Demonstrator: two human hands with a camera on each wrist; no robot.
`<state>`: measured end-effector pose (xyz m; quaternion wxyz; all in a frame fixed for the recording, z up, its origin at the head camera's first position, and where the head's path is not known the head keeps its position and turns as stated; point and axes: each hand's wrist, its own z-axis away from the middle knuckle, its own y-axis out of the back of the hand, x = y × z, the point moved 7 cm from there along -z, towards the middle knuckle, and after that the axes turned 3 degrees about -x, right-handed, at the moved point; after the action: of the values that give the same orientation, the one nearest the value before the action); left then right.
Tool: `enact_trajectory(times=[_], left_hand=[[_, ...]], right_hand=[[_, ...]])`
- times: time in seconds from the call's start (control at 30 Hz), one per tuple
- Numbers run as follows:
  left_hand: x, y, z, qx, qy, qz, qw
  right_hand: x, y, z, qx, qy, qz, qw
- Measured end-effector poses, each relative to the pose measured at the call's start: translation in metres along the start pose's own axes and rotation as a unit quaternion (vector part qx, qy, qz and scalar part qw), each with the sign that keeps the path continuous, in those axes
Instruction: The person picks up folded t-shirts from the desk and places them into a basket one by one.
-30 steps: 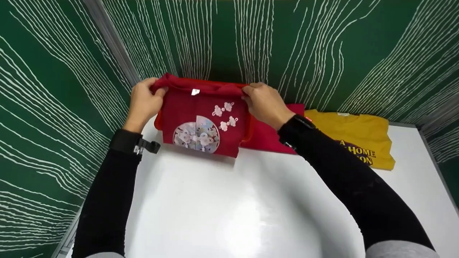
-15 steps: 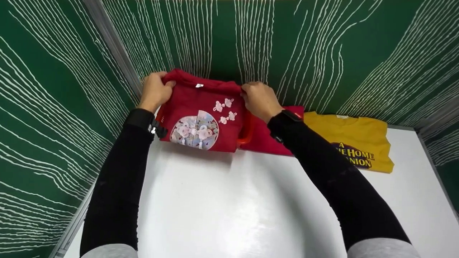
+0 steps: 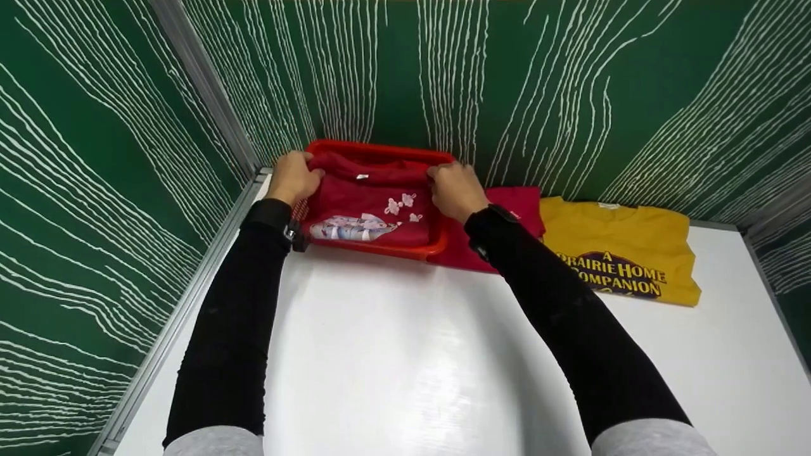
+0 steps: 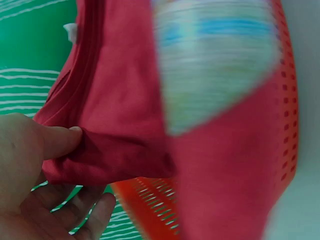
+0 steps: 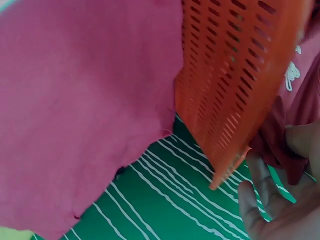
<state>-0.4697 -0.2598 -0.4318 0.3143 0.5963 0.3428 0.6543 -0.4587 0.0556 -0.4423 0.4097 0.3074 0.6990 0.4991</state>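
A dark red shirt [image 3: 374, 196] with a round floral patch and white flower knots lies within the rim of an orange-red perforated basket [image 3: 380, 249]. My left hand [image 3: 294, 178] pinches its upper left corner; in the left wrist view the thumb of that hand [image 4: 45, 165] presses on the cloth [image 4: 120, 90], other fingers beneath. At the upper right corner my right hand [image 3: 457, 189] pinches the shirt. The right wrist view has this hand [image 5: 285, 195] beside the basket's perforated wall [image 5: 225, 75], thumb on the red cloth.
Another red garment [image 3: 516, 202] lies flat against the basket's right side, partly under my right forearm. Right of it is a yellow shirt [image 3: 671, 253] with dark lettering. All stand on a white table [image 3: 380, 354] before green walls [image 3: 393, 76] with white lines.
Both hands have lowered the shirt into the basket, whose front and back rims now show. Its lower part, which hung over the front, is now inside. The left hand has shifted right.
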Motion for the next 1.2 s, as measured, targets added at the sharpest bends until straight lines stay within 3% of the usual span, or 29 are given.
enact_trajectory(times=[0.27, 0.5, 0.67, 0.8, 0.93, 1.0, 1.07, 1.17, 1.2], left_hand=[[0.004, -0.004, -0.009, 0.014, 0.009, 0.007, 0.9998], [0.012, -0.006, -0.016, 0.037, 0.01, 0.023, 0.999], [0.014, -0.01, -0.02, 0.053, 0.033, 0.048, 0.9969], [0.019, -0.022, -0.019, 0.043, 0.027, 0.015, 0.9986], [0.029, -0.029, -0.015, 0.042, -0.003, -0.051, 0.9978], [0.031, -0.034, -0.014, 0.031, -0.005, -0.074, 0.9967], [0.032, -0.041, -0.014, 0.001, 0.002, -0.096, 0.9954], [0.03, -0.061, -0.018, -0.085, 0.008, -0.113, 0.9899], [0.025, -0.07, -0.025, -0.108, 0.006, -0.125, 0.9862]], right_hand=[[0.009, -0.001, -0.007, 0.032, -0.034, -0.015, 0.9988], [0.01, -0.001, -0.013, 0.083, -0.035, 0.048, 0.9948], [0.014, -0.005, -0.014, 0.117, -0.038, 0.071, 0.9899], [0.015, -0.013, -0.012, 0.098, -0.04, 0.089, 0.9903], [0.008, -0.014, -0.01, 0.088, -0.014, 0.102, 0.9907], [0.001, -0.015, -0.01, 0.073, 0.01, 0.104, 0.9918], [-0.004, -0.02, -0.011, 0.043, 0.034, 0.108, 0.9927], [-0.01, -0.031, -0.012, -0.014, 0.059, 0.112, 0.9919], [-0.011, -0.034, -0.012, -0.031, 0.062, 0.112, 0.9913]])
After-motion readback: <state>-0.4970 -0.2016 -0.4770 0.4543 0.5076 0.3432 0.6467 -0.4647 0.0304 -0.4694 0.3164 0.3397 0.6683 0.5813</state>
